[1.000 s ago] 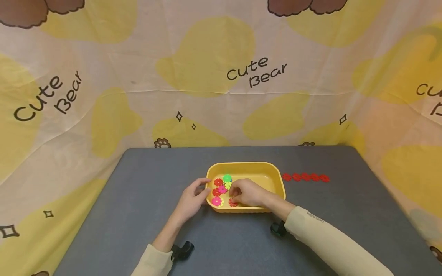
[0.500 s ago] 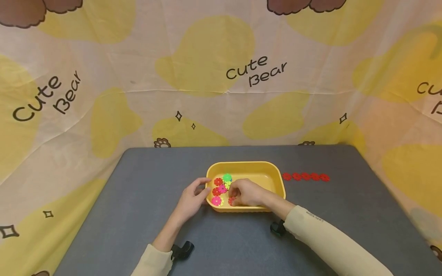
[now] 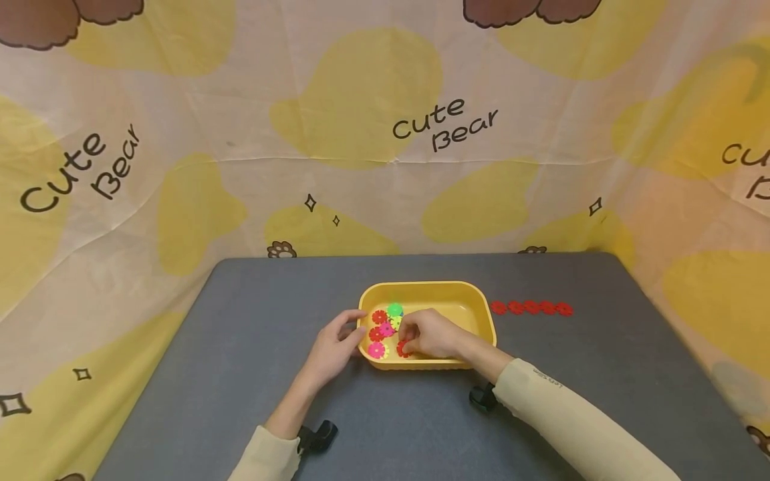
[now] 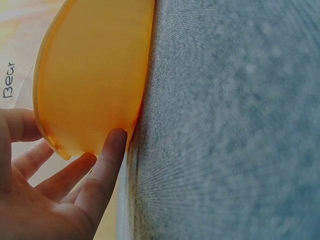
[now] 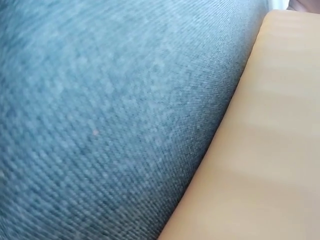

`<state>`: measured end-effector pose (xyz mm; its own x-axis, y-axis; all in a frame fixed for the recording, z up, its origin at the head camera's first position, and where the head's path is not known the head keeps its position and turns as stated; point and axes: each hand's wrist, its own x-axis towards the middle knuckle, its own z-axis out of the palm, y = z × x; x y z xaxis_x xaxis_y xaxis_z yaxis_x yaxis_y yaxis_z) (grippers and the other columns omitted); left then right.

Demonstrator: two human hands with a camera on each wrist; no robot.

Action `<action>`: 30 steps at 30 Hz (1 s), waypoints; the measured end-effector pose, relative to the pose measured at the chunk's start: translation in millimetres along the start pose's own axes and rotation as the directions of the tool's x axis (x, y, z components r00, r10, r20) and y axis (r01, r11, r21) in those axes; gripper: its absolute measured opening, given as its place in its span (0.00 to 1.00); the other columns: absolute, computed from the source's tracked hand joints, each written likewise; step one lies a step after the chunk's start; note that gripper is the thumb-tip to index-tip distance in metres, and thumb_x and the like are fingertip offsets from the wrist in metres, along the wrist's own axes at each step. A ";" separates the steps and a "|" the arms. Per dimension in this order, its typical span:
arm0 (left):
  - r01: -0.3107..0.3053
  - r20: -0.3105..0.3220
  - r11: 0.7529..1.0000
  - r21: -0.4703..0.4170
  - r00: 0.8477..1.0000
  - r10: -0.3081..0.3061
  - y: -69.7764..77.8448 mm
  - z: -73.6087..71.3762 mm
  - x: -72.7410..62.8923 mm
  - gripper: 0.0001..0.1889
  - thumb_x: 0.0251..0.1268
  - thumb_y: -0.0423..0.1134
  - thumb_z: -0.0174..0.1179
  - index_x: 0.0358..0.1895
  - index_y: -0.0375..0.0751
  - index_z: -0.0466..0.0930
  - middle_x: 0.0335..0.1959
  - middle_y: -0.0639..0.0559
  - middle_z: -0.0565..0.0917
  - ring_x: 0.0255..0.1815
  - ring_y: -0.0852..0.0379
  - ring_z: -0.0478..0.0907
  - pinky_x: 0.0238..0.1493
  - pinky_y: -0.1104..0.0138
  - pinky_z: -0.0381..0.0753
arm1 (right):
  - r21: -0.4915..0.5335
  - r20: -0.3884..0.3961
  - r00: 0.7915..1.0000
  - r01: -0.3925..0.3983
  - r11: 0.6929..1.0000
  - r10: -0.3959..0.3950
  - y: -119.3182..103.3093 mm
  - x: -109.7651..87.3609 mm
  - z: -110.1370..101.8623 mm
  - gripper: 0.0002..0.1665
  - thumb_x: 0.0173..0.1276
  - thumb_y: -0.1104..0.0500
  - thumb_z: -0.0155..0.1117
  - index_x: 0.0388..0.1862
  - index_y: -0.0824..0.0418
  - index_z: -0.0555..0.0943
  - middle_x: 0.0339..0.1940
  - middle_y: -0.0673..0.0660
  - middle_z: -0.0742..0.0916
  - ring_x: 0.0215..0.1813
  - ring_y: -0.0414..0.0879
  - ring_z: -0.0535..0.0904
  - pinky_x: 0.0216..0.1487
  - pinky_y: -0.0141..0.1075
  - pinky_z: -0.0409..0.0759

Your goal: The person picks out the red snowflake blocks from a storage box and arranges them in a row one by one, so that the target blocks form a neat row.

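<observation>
My left hand [image 3: 334, 342] rests against the left end of a yellow plastic tray [image 3: 421, 288]. In the left wrist view its fairly straight fingers [image 4: 102, 175] touch the tray's outer wall, one digit reaching the rim. My right hand [image 3: 434, 334] is inside the tray, pinching a red snowflake disc [image 3: 402, 348]; the hand hides part of it. Left of that lie pink discs [image 3: 376, 351], red discs [image 3: 379, 316], a green disc [image 3: 394, 310] and a yellow disc [image 3: 396, 323]. The right wrist view shows only the tray's outer side [image 5: 260, 150], not the fingers.
A row of several red discs [image 3: 531, 308] lies on the grey table [image 3: 271, 294] right of the tray. Behind the table hangs a patterned cloth [image 3: 361, 100]. A black wrist camera [image 3: 319, 437] sits on the left wrist, another [image 3: 483, 398] on the right.
The red disc at my right fingertips has shifted slightly up and left, and more of its red face shows. My left hand and the tray stay almost where they were.
</observation>
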<state>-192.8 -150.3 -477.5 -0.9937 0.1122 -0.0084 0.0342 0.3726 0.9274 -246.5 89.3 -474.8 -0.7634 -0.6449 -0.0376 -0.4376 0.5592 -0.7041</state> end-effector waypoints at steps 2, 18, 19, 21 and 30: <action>0.002 0.000 1.000 0.001 1.000 -0.002 0.5 0.4 0.2 0.18 0.75 0.40 0.60 0.65 0.45 0.77 0.63 0.45 0.79 0.50 0.50 0.84 0.39 0.61 0.87 | 0.013 -0.017 1.000 -0.006 1.000 0.006 -0.4 -1.1 -1.6 0.08 0.61 0.63 0.77 0.31 0.54 0.84 0.25 0.44 0.83 0.32 0.39 0.77 0.37 0.33 0.78; 0.024 -0.003 1.000 -0.011 1.000 -0.024 -1.7 2.1 2.1 0.19 0.75 0.40 0.60 0.65 0.46 0.77 0.64 0.44 0.78 0.54 0.47 0.83 0.41 0.60 0.88 | 0.130 -0.110 0.990 -0.075 0.989 0.090 -5.4 -13.8 -21.4 0.04 0.65 0.61 0.74 0.35 0.55 0.84 0.23 0.49 0.84 0.25 0.43 0.79 0.29 0.34 0.77; 0.024 -0.003 1.000 -0.010 1.000 -0.024 -2.0 2.0 2.1 0.19 0.75 0.40 0.60 0.65 0.46 0.77 0.64 0.44 0.78 0.54 0.47 0.83 0.41 0.60 0.88 | 0.142 -0.110 0.990 -0.077 0.987 0.093 -6.1 -15.3 -23.2 0.04 0.65 0.61 0.73 0.35 0.55 0.84 0.23 0.50 0.84 0.24 0.44 0.80 0.28 0.35 0.77; 0.024 -0.006 1.000 -0.012 1.000 -0.024 -2.5 1.8 2.1 0.19 0.75 0.41 0.60 0.65 0.46 0.77 0.64 0.44 0.78 0.54 0.47 0.83 0.41 0.60 0.87 | 0.155 -0.112 0.989 -0.077 0.985 0.095 -7.2 -18.1 -26.7 0.04 0.65 0.61 0.73 0.36 0.56 0.85 0.22 0.50 0.84 0.23 0.44 0.80 0.27 0.35 0.78; 0.021 0.000 0.999 -0.027 1.000 -0.021 -3.2 0.7 1.0 0.19 0.75 0.41 0.60 0.65 0.46 0.77 0.63 0.44 0.78 0.54 0.47 0.83 0.40 0.60 0.88 | 0.206 -0.117 0.991 -0.034 0.978 0.059 -11.0 -31.6 -41.9 0.04 0.66 0.63 0.73 0.36 0.59 0.84 0.24 0.54 0.85 0.23 0.47 0.82 0.29 0.39 0.84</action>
<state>-193.8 -150.7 -480.7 -0.9941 0.1045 -0.0277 0.0107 0.3498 0.9368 -237.4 125.4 -436.2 -0.8383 -0.5453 0.0039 -0.3039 0.4612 -0.8336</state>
